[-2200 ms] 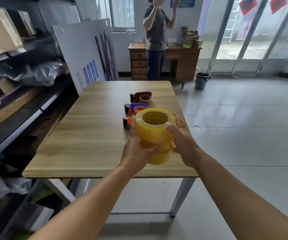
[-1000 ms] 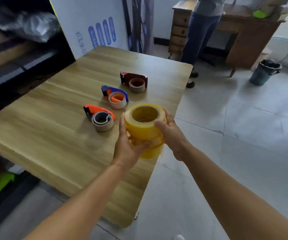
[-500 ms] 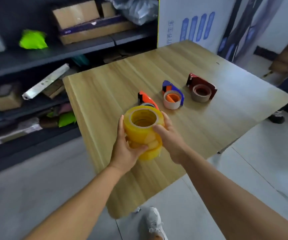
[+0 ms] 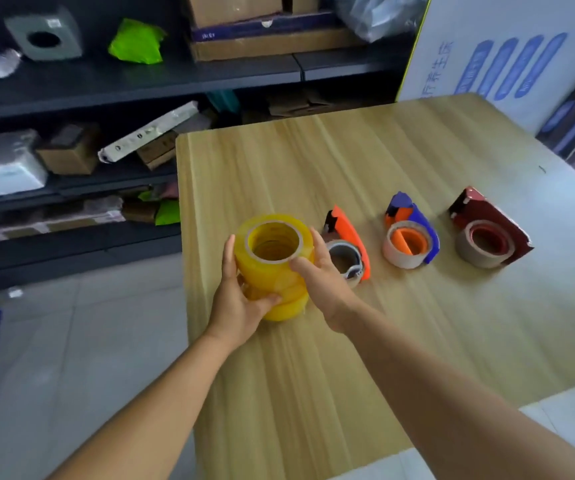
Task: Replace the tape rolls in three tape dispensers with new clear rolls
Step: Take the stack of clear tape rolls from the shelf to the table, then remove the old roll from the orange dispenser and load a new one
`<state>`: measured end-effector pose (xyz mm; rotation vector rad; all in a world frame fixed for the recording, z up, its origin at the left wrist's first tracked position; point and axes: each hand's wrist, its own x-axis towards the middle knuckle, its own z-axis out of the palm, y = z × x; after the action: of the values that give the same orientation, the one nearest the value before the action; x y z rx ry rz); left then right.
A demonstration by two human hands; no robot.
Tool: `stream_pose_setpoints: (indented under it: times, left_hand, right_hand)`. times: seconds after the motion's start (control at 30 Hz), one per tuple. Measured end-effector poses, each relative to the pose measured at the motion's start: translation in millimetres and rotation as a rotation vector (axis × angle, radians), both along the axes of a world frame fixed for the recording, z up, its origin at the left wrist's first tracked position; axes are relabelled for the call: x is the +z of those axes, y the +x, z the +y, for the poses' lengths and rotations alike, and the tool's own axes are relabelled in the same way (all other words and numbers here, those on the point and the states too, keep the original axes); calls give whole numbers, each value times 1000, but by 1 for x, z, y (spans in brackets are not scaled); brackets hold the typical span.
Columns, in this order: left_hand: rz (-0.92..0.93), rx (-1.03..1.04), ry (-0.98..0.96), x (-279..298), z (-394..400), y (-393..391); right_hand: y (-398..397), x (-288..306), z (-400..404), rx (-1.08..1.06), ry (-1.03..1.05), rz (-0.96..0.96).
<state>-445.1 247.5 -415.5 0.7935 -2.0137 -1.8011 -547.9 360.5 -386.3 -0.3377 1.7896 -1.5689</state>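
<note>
A stack of yellowish clear tape rolls (image 4: pixel 274 268) stands upright between both hands, low over the left part of the wooden table (image 4: pixel 348 341). My left hand (image 4: pixel 236 306) grips its left side, thumb under the stack's front. My right hand (image 4: pixel 320 278) holds its right side. To the right lie three tape dispensers in a row: an orange one (image 4: pixel 350 244), a blue one (image 4: pixel 412 237) and a dark red one (image 4: pixel 487 230), each carrying a nearly spent cardboard core.
Dark shelving (image 4: pixel 106 84) with cardboard boxes, plastic bags and green items runs along the table's far side. A white printed board (image 4: pixel 493 53) leans at the back right. Grey tiled floor (image 4: pixel 54 341) lies to the left of the table's edge.
The view has swung round the table's corner, so the dispensers now lie to the right of the stack. Both hands have lowered the tape stack towards the tabletop beside the orange dispenser.
</note>
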Motion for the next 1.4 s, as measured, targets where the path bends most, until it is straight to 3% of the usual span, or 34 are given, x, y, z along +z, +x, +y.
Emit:
stream_pose_setpoints:
  times: [0.4, 0.63, 0.73, 0.9, 1.07, 1.23, 1.4]
  left_hand:
    - [-57, 133, -28, -3, -21, -5]
    - [-190, 229, -94, 1, -2, -8]
    - [-308, 312, -278, 5, 10, -10]
    - [-372, 448, -357, 9, 45, -12]
    - [-351, 680, -397, 7, 111, -43]
    - [-348, 504, -302, -6, 155, -81]
    - [-481, 370, -257, -10, 143, -115]
  right_hand:
    - [-12, -10, -36, 117, 8, 1]
    - [-16, -9, -32, 203, 45, 59]
    - [-21, -6, -29, 267, 68, 83]
    - [-36, 0, -9, 400, 155, 224]
    - [-65, 1, 28, 390, 238, 420]
    - [-97, -2, 63, 402, 280, 542]
    - [-117, -15, 75, 502, 426, 652]
